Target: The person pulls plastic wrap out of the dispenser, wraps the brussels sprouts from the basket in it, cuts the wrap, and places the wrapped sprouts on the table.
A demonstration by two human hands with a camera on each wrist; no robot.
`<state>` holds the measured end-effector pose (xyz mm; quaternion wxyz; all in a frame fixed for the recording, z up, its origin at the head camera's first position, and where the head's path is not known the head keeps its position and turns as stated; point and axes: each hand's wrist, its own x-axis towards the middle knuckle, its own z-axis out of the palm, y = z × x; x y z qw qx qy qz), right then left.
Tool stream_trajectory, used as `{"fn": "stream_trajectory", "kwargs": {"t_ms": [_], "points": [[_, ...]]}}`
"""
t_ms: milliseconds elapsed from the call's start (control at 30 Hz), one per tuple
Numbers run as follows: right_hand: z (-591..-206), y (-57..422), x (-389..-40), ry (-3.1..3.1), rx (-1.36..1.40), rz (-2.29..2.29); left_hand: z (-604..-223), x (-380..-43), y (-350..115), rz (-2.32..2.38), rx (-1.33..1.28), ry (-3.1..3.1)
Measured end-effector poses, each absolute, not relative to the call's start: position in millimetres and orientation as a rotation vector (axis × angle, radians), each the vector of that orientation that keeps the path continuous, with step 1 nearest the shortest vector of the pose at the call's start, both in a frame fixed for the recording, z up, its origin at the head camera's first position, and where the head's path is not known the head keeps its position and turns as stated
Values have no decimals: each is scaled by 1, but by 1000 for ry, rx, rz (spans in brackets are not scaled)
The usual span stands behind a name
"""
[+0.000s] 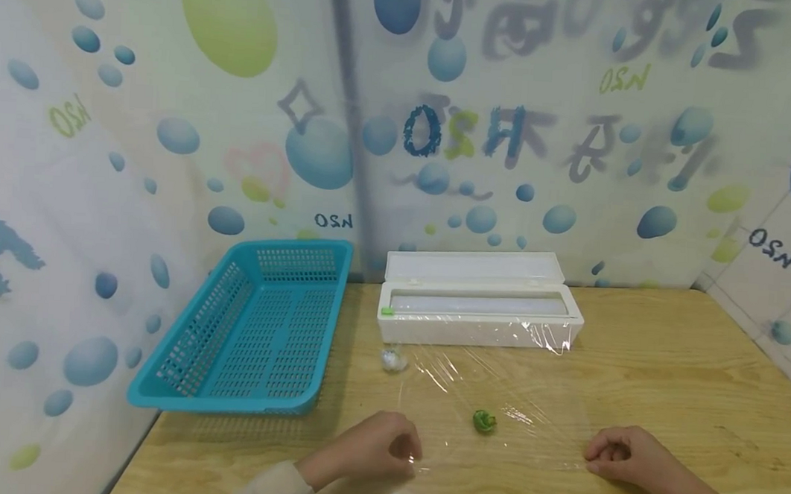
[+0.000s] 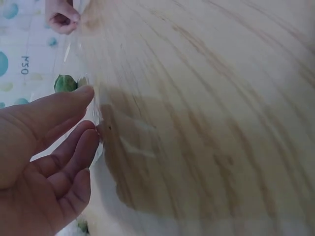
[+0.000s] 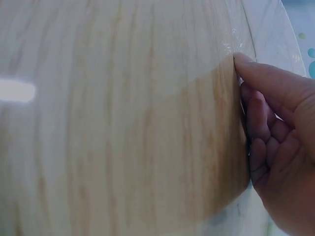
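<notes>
A sheet of clear plastic wrap (image 1: 521, 403) stretches from the white wrap dispenser (image 1: 478, 332) toward me over the table. My left hand (image 1: 385, 446) pinches its near left corner between thumb and fingers. At the near right corner, my right hand (image 1: 629, 459) pinches the film the same way, thumb on fingers in the right wrist view. A small green vegetable (image 1: 484, 422), maybe a pepper, lies between the hands under or behind the film; I cannot tell which. The dispenser's lid (image 1: 475, 266) stands raised, with the wrap roll (image 1: 480, 305) inside.
A blue perforated plastic basket (image 1: 327, 333) stands at the left. A crumpled clear-white wad (image 1: 393, 360) lies in front of the dispenser's left end. A patterned curtain (image 1: 438, 204) closes off the wooden table (image 1: 671, 366) at the back.
</notes>
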<state>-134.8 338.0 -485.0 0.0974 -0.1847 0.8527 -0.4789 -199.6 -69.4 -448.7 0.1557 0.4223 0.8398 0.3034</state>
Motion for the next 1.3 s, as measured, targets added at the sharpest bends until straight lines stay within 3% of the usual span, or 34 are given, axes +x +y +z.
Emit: {"fn": "stream_trajectory", "kwargs": {"t_ms": [833,1300], "points": [[-487,339,-135,2585,-629,-1382,-453,-197,-79,835,1273,2414],[-455,330,-150,2667,-733,-1379,-437,-211,-80,1088,1081,2395]]}}
